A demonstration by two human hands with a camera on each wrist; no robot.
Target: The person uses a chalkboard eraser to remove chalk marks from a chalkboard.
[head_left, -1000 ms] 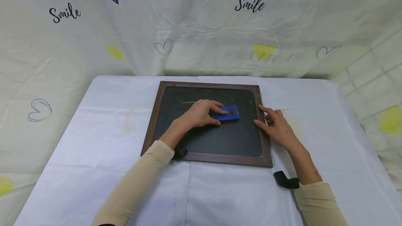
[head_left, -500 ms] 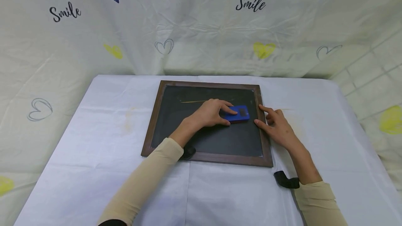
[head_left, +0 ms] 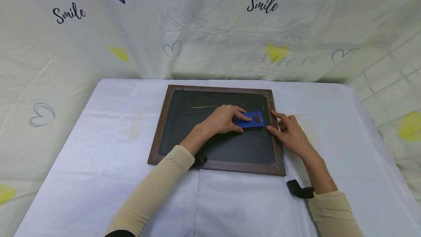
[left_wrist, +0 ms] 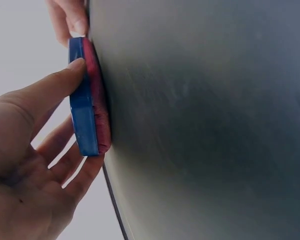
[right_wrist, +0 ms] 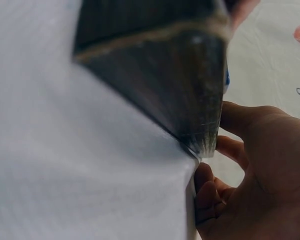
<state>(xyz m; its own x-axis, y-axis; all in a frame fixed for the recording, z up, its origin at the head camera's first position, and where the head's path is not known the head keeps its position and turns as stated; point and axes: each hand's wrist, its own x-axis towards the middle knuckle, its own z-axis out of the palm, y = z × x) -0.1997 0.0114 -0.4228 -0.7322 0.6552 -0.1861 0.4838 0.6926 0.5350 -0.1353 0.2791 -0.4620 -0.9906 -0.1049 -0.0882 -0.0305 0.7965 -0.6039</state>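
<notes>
A small chalkboard [head_left: 243, 149] with a brown wooden frame lies flat on the white-covered table. My left hand [head_left: 223, 120] grips a blue chalkboard eraser [head_left: 254, 120] between thumb and fingers. In the left wrist view the pink felt side of the eraser [left_wrist: 101, 110] lies against the dark board surface. Thumb and forefinger of my right hand [head_left: 289, 132] rest on the board's right frame edge; its other fingers are curled beneath the palm. A thin yellow chalk line [head_left: 204, 106] runs across the upper part of the board, partly hidden behind the left hand.
The table [head_left: 98, 138] has a white cloth with faint yellowish stains left of the board. A pale curtain [head_left: 223, 28] printed with hearts and "Smile" hangs behind it. Black wrist-worn devices [head_left: 300, 189] sit at both wrists.
My left hand has slid the eraser to the right across the board, toward the right frame, slowing in the last half second. The right hand has stayed in place.
</notes>
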